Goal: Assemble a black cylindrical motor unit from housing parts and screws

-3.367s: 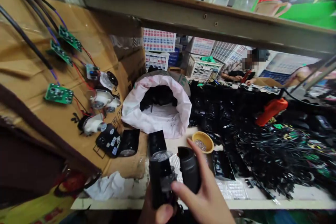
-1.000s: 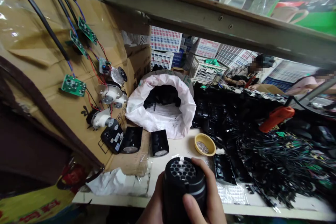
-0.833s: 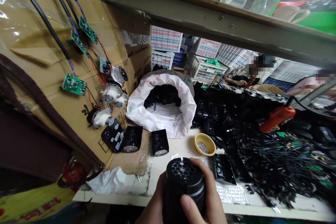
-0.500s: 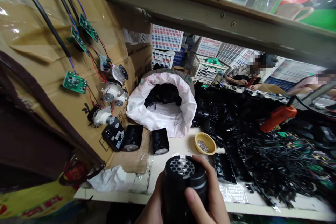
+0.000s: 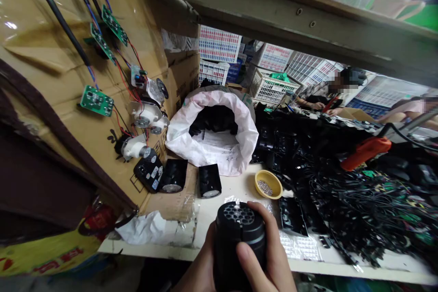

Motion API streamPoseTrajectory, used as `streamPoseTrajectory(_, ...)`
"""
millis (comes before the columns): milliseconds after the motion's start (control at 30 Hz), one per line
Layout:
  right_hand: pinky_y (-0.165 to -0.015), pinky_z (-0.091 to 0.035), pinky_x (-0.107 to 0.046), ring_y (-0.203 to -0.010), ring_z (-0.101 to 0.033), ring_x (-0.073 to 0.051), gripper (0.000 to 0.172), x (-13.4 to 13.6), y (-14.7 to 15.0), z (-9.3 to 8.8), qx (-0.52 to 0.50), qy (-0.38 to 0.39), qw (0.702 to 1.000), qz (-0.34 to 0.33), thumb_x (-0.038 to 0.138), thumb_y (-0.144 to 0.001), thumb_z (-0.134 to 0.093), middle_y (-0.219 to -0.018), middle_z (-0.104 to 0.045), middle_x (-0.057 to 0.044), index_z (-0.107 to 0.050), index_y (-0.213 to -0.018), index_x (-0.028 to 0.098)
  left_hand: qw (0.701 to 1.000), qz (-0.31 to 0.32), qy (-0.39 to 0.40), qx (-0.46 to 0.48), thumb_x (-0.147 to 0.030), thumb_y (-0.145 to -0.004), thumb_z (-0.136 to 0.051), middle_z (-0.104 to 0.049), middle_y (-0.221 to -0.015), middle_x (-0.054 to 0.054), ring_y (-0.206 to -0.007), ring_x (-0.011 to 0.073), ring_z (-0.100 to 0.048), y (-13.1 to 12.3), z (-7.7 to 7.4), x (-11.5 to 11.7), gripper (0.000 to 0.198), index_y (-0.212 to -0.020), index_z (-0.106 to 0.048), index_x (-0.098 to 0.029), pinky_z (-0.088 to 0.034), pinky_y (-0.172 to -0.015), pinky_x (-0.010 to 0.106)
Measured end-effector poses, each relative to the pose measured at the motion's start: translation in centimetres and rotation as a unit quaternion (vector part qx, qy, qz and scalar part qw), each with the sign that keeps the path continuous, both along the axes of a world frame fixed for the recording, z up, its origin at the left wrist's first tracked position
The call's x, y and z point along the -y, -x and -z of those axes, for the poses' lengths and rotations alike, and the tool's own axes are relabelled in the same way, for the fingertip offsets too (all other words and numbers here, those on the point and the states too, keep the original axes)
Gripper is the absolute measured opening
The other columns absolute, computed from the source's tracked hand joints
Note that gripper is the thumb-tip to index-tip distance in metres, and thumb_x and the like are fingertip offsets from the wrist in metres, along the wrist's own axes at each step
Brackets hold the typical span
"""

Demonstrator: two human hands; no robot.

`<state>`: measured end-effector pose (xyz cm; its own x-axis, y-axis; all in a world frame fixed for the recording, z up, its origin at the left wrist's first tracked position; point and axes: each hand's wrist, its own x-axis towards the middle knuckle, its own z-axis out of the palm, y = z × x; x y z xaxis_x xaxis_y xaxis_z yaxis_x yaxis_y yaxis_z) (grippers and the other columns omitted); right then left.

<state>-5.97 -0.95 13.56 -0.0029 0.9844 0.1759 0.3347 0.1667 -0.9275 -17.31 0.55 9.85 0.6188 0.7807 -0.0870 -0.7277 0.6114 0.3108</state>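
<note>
Both my hands grip a black cylindrical housing [image 5: 239, 246] at the bottom centre, its perforated honeycomb end facing up. My left hand [image 5: 204, 267] cups the lower left side, and my right hand [image 5: 263, 251] wraps the right side with its fingers. The lower end of the housing is hidden by my fingers and the frame edge. Just beyond them, two similar black cylinders [image 5: 209, 180] [image 5: 173, 175] stand on the bench, next to a black labelled box [image 5: 148, 173].
A white sack [image 5: 212, 134] of black parts stands behind. A yellow bowl of small screws [image 5: 268, 184] sits near my right hand, beside a heap of black cables [image 5: 356, 210]. Circuit boards [image 5: 97, 100] and small motors [image 5: 145, 114] hang on cardboard [image 5: 58, 146] at left. A shelf rail [image 5: 273, 23] crosses above; a co-worker [image 5: 316, 100] sits beyond.
Over 3.4 s, two separate black pieces in my hands became one cylinder held honeycomb end up. In the last second it tilted slightly, and the view drifted a little.
</note>
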Motion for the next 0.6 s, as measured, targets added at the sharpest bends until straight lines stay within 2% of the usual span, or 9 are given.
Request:
streamPoseTrajectory(133,-0.087,-0.055,-0.028,-0.098,-0.071,-0.024,0.045,-0.8,-0.1,-1.3,0.008,0.017,0.999,-0.030,0.047,-0.088,-0.060,-0.115,-0.071,-0.007,-0.055,-0.126,0.024,0.999,-0.022,-0.016,-0.019,-0.065,-0.081,-0.057,-0.066,-0.122,0.013,-0.140,0.0364,-0.038,-0.1,-0.2,-0.1,0.068,-0.123,-0.066,-0.013,-0.024,-0.119,0.048)
streamPoseTrajectory(267,-0.089,-0.055,-0.031,-0.087,-0.072,-0.023,0.039,-0.9,0.1,-1.7,-0.021,0.015,0.999,-0.024,0.046,-0.088,-0.060,-0.100,-0.074,-0.006,-0.058,-0.120,0.024,0.994,-0.075,-0.033,-0.077,-0.058,-0.084,-0.061,-0.066,-0.123,0.010,-0.142,0.0343,-0.036,0.8,-1.6,0.0,0.056,-0.122,-0.068,-0.017,-0.017,-0.121,0.046)
streamPoseTrajectory(367,-0.087,-0.054,-0.029,-0.083,-0.072,-0.022,0.043,-0.7,0.4,-1.7,-0.030,0.036,0.999,-0.014,0.049,-0.088,-0.058,-0.093,-0.074,-0.005,-0.053,-0.121,0.023,0.992,-0.083,-0.034,-0.093,-0.054,-0.088,-0.059,-0.068,-0.121,0.010,-0.143,0.0330,-0.035,1.4,-2.6,0.3,0.049,-0.118,-0.070,-0.018,-0.015,-0.122,0.046)
streamPoseTrajectory(600,-0.077,-0.052,-0.022,-0.095,-0.070,-0.022,0.054,-0.4,0.3,-1.4,-0.012,0.079,0.996,-0.034,0.061,-0.087,-0.053,-0.099,-0.072,-0.004,-0.043,-0.126,0.026,0.993,-0.074,-0.026,-0.090,-0.051,-0.090,-0.057,-0.066,-0.125,0.007,-0.134,0.0317,-0.047,1.7,-3.4,1.0,0.049,-0.129,-0.063,-0.022,-0.031,-0.116,0.042)
